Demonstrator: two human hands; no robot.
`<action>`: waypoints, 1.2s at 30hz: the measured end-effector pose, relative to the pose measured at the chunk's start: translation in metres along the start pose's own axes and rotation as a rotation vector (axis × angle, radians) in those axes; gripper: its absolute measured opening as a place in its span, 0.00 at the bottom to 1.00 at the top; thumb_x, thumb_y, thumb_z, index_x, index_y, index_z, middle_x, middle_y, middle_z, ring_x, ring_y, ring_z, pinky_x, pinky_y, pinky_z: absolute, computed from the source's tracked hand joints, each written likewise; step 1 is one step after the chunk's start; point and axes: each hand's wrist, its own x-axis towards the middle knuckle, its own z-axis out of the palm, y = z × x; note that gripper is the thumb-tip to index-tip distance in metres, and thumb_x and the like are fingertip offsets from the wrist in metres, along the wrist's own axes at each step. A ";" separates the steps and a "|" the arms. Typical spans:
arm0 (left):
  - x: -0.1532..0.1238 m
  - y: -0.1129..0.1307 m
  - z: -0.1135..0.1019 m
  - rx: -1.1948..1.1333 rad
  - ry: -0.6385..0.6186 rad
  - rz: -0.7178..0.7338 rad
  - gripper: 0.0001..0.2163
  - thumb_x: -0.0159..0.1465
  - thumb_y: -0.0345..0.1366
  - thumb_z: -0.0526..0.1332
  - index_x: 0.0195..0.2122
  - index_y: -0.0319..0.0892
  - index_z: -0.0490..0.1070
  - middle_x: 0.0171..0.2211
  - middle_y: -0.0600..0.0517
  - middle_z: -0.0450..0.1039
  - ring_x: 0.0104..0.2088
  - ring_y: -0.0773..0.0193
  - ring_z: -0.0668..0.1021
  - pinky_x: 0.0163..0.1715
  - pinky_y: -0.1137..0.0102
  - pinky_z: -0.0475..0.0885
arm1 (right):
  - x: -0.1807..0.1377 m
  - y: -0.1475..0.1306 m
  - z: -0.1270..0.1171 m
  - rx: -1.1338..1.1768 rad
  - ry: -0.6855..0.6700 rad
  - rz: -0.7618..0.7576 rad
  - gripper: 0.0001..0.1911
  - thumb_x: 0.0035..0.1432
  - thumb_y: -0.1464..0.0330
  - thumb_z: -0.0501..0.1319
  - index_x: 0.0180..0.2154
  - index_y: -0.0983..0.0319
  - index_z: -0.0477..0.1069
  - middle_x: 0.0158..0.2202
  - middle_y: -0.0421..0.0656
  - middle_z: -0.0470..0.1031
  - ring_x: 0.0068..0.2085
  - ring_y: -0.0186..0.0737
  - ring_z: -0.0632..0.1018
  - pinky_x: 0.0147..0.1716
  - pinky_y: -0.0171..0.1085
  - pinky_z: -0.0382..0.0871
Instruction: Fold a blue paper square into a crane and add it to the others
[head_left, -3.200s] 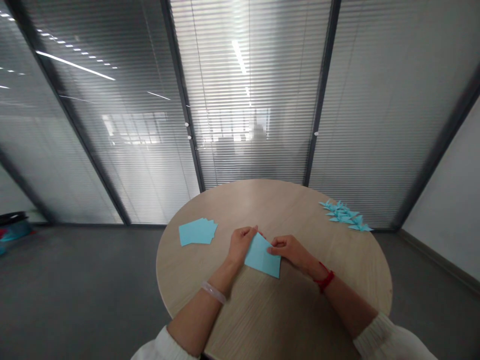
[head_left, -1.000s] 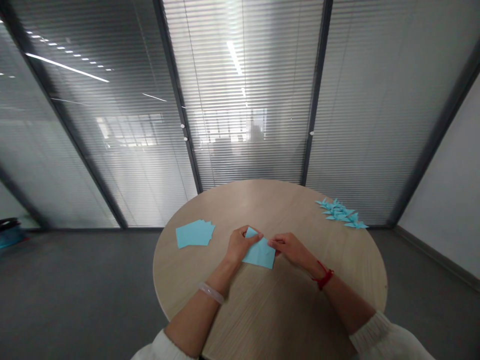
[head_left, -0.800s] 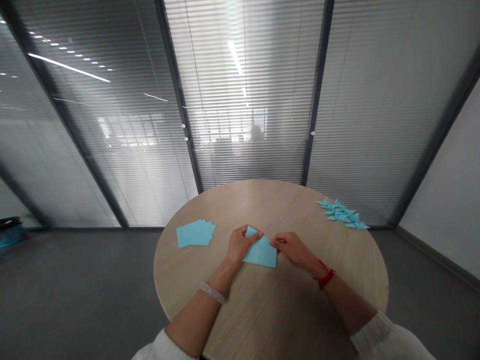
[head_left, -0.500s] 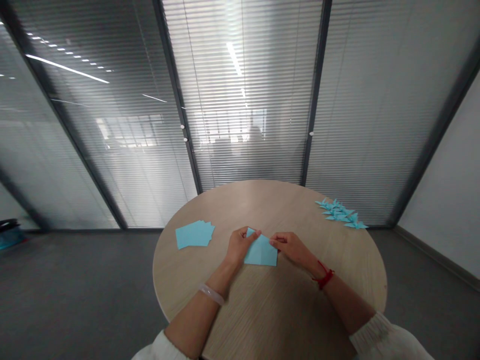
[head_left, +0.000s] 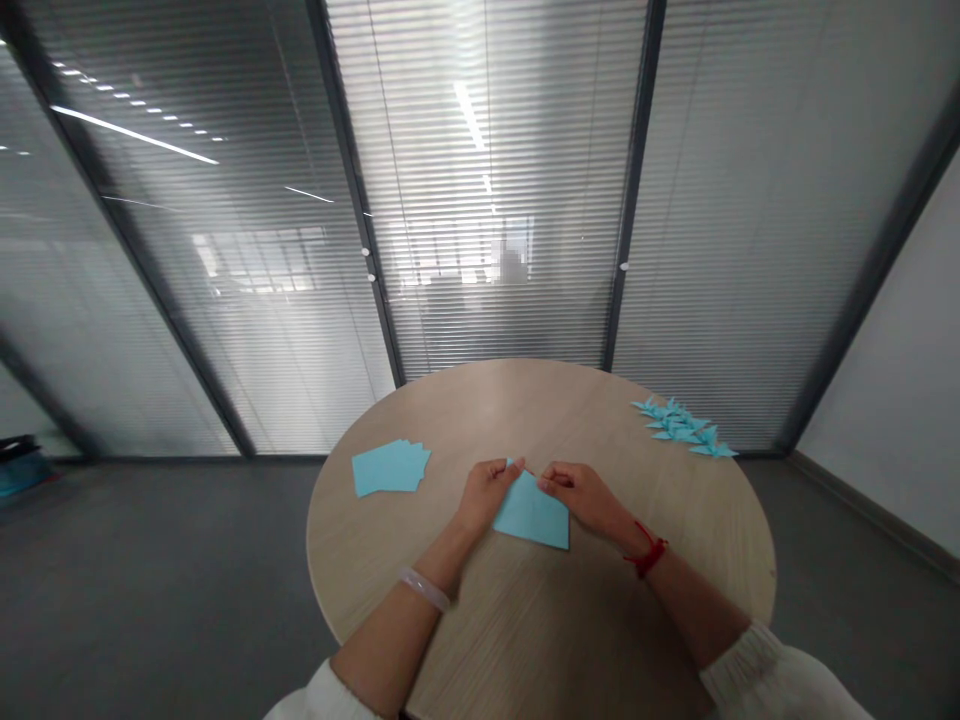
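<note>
A light blue sheet of paper (head_left: 534, 515) lies folded on the round wooden table (head_left: 540, 620), its near corner pointing toward me. My left hand (head_left: 487, 490) pinches the sheet's far left edge with curled fingers. My right hand (head_left: 581, 492) pinches its far right edge, fingertips close to the left hand's at the top corner. A pale bracelet sits on my left wrist and a red cord on my right wrist.
A fanned stack of flat blue sheets (head_left: 390, 467) lies on the table to the left. Several folded blue paper figures (head_left: 682, 427) are grouped at the far right rim. Glass partitions with blinds (head_left: 487, 200) stand behind the table; grey carpet surrounds it.
The sheet has turned and its near corner has shifted right and toward me. Both hands kept their pinch and drew together at its top corner.
</note>
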 end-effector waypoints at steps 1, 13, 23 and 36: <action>0.000 0.000 0.000 -0.030 -0.017 -0.009 0.25 0.51 0.59 0.59 0.22 0.37 0.71 0.15 0.55 0.62 0.17 0.70 0.63 0.17 0.74 0.56 | 0.000 0.000 0.000 -0.006 0.009 0.004 0.21 0.55 0.52 0.57 0.25 0.63 0.68 0.20 0.36 0.65 0.23 0.32 0.64 0.23 0.31 0.54; 0.001 0.004 -0.005 -0.256 0.160 -0.011 0.26 0.51 0.58 0.60 0.27 0.35 0.76 0.19 0.50 0.70 0.19 0.67 0.69 0.21 0.72 0.63 | 0.004 0.008 -0.002 0.021 0.090 0.053 0.16 0.53 0.56 0.59 0.25 0.64 0.71 0.22 0.39 0.71 0.26 0.35 0.70 0.27 0.33 0.61; 0.002 -0.001 -0.005 -0.413 0.100 -0.018 0.21 0.58 0.49 0.58 0.37 0.34 0.77 0.29 0.45 0.77 0.28 0.63 0.76 0.30 0.71 0.69 | 0.007 0.007 -0.005 0.241 0.205 0.113 0.17 0.49 0.55 0.61 0.28 0.63 0.70 0.25 0.40 0.71 0.28 0.37 0.72 0.29 0.34 0.65; 0.003 -0.005 0.002 -0.485 -0.028 -0.088 0.18 0.57 0.46 0.59 0.33 0.32 0.75 0.31 0.41 0.78 0.31 0.58 0.79 0.36 0.65 0.72 | 0.006 0.019 -0.013 -0.021 0.423 0.038 0.16 0.55 0.56 0.55 0.29 0.63 0.71 0.26 0.42 0.73 0.30 0.40 0.72 0.28 0.34 0.62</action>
